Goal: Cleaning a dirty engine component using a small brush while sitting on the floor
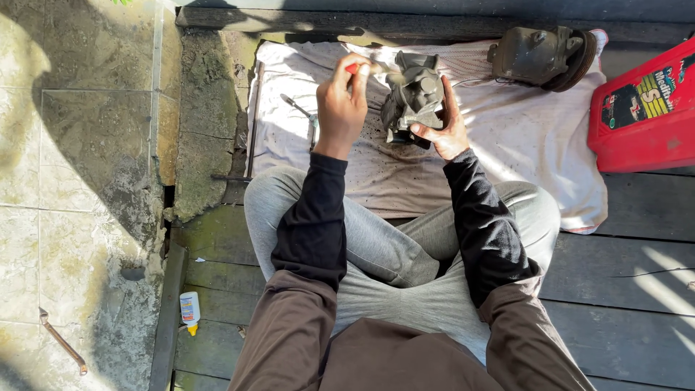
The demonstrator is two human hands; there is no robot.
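Observation:
I sit cross-legged on dark wooden boards, arms in black sleeves. My right hand grips a grey, dirty metal engine part and holds it up over a stained white cloth. My left hand is closed on a small tool with a red handle, its blurred tip reaching toward the top left of the metal part.
A second dark metal part lies at the cloth's far edge. A red plastic canister stands at right. A thin metal tool rests on the cloth. A small white bottle and a rusty wrench lie at left.

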